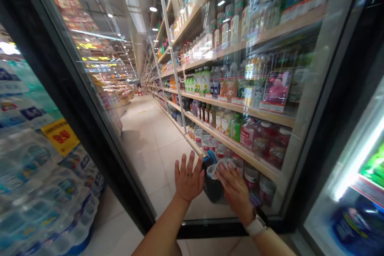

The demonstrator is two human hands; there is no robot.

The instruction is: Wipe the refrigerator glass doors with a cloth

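Observation:
My left hand (pixel 189 178) is raised with its fingers spread, holding nothing, and a ring shows on one finger. My right hand (pixel 235 194) lies over a crumpled transparent plastic bag (pixel 218 167), with a white-strapped watch (pixel 255 225) on its wrist. A dark bag (pixel 213 186) hangs between my hands, partly hidden by them. Behind my right hand stand bottles with red labels (pixel 251 175) on a low refrigerator shelf.
A black-framed glass refrigerator door (pixel 99 136) runs diagonally on the left, with shelves of bottled drinks (pixel 240 108) behind the glass. Shrink-wrapped water bottles (pixel 36 176) with a yellow price sign (pixel 60 137) stand at left. A tiled aisle floor (pixel 150 156) stretches away.

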